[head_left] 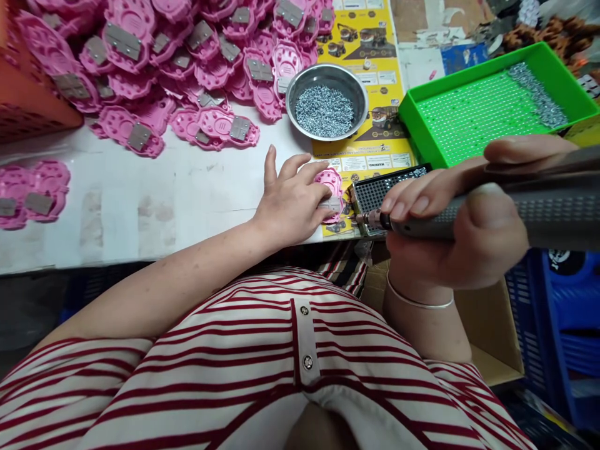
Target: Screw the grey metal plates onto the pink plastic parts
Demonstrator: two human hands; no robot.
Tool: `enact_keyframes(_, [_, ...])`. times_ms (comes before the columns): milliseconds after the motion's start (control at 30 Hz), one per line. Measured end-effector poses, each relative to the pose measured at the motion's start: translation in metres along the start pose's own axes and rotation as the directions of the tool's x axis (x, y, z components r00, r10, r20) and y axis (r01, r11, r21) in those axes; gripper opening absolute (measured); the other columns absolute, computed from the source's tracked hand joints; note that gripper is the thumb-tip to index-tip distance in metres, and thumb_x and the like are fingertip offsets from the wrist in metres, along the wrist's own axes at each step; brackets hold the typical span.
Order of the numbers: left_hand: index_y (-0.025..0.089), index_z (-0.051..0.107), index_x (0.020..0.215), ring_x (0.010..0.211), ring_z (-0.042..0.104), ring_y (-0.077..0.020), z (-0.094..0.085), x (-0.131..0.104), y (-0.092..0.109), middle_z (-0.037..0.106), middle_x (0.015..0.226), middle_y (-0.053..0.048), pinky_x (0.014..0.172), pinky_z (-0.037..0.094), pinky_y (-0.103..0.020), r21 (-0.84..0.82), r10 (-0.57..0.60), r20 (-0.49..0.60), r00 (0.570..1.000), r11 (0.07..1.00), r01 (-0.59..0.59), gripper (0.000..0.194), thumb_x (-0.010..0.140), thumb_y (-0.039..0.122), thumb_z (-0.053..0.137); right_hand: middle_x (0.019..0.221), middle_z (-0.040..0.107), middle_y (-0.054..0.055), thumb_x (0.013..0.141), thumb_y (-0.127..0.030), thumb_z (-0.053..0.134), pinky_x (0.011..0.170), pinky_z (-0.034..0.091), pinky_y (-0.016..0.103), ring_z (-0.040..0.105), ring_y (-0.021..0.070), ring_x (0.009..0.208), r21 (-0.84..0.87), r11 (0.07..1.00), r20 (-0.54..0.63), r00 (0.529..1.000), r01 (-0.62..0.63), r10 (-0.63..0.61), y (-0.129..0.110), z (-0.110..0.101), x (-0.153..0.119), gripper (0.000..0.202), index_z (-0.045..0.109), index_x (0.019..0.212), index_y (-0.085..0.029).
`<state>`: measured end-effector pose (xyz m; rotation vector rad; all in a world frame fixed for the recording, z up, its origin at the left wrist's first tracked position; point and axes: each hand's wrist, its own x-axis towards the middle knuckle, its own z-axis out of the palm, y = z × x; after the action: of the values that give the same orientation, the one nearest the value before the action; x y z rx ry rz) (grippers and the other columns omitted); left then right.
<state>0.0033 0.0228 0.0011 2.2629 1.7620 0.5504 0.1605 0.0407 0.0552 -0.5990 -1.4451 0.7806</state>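
My left hand (293, 203) holds a small pink plastic part (329, 181) down on the table, thumb and forefinger on it, little finger raised. A grey metal plate sits on that part, partly hidden by my fingers. In my right hand (469, 231) is a grey electric screwdriver (435, 219), gripped around its body and pointing left. Its tip (359, 219) is just right of the pink part, over the near edge of a small black perforated tray (375, 195) with screws in it. Whether the tip touches anything, I cannot tell.
A steel bowl (363, 103) of screws stands behind my left hand. Many pink parts with metal plates (124, 40) are piled at the back left, beside an orange basket (32, 81). A green tray (450, 112) holds more screws. Blue crates (534, 319) stand below right.
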Motion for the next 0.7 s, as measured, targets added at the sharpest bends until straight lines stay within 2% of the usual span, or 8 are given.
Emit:
enact_keyframes(67, [0.025, 0.077, 0.093, 0.138, 0.044, -0.0378, -0.001, 0.001, 0.001, 0.062, 0.140, -0.005, 0.122, 0.011, -0.072, -0.001, -0.010, 0.009, 1.000, 1.000, 0.010, 0.014, 0.088, 0.037, 0.070, 0.058, 0.040, -0.008, 0.085, -0.035, 0.062, 0.046, 0.048, 0.017, 0.047, 0.0017, 0.045, 0.086, 0.992, -0.127, 0.988, 0.098, -0.086, 0.010, 0.007, -0.002, 0.011, 0.063, 0.092, -0.026])
enact_keyframes(100, [0.026, 0.077, 0.093, 0.137, 0.044, -0.0372, -0.001, 0.001, 0.002, 0.063, 0.140, -0.004, 0.122, 0.011, -0.072, 0.000, -0.012, 0.009, 1.000, 1.000, 0.012, 0.014, 0.088, 0.037, 0.069, 0.058, 0.041, -0.009, 0.083, -0.036, 0.065, 0.044, 0.047, 0.017, 0.048, 0.0019, 0.044, 0.113, 0.987, -0.164, 0.982, 0.111, -0.092, 0.016, 0.010, -0.002, 0.016, 0.065, 0.095, -0.026])
enact_keyframes(200, [0.026, 0.077, 0.093, 0.135, 0.046, -0.0354, -0.001, 0.002, 0.003, 0.064, 0.138, -0.003, 0.122, 0.013, -0.070, 0.009, -0.021, 0.008, 1.000, 1.000, 0.021, 0.015, 0.087, 0.039, 0.070, 0.062, 0.041, -0.008, 0.081, -0.039, 0.070, 0.042, 0.046, 0.020, 0.052, 0.0045, 0.045, 0.133, 0.987, -0.184, 0.981, 0.094, -0.069, 0.030, 0.012, -0.002, 0.026, 0.065, 0.104, -0.027])
enact_keyframes(300, [0.025, 0.077, 0.093, 0.135, 0.047, -0.0342, -0.001, 0.002, 0.003, 0.064, 0.137, -0.003, 0.123, 0.015, -0.067, 0.009, -0.032, 0.013, 0.999, 0.999, 0.032, 0.017, 0.088, 0.039, 0.071, 0.060, 0.040, -0.009, 0.081, -0.036, 0.071, 0.043, 0.045, 0.023, 0.052, 0.0062, 0.045, 0.132, 0.984, -0.200, 0.976, 0.116, -0.088, 0.039, 0.015, -0.001, 0.025, 0.066, 0.104, -0.028])
enact_keyframes(467, [0.027, 0.078, 0.094, 0.135, 0.047, -0.0351, -0.001, 0.002, 0.003, 0.064, 0.138, -0.002, 0.123, 0.015, -0.068, -0.005, -0.027, 0.018, 0.999, 1.000, 0.027, 0.016, 0.089, 0.040, 0.069, 0.059, 0.041, -0.009, 0.084, -0.044, 0.068, 0.044, 0.047, 0.021, 0.045, 0.0061, 0.045, 0.075, 0.991, -0.264, 0.960, 0.111, -0.088, 0.051, 0.025, 0.000, 0.023, 0.062, 0.102, -0.032])
enact_keyframes(700, [0.030, 0.078, 0.099, 0.133, 0.049, -0.0361, -0.002, 0.001, 0.002, 0.066, 0.136, -0.002, 0.121, 0.013, -0.072, -0.041, -0.026, 0.024, 0.999, 0.999, 0.027, 0.016, 0.090, 0.036, 0.067, 0.058, 0.044, -0.009, 0.084, -0.040, 0.068, 0.042, 0.043, 0.020, 0.044, 0.0048, 0.042, 0.121, 0.985, -0.235, 0.967, 0.125, -0.094, 0.060, 0.026, 0.002, 0.023, 0.065, 0.104, -0.031])
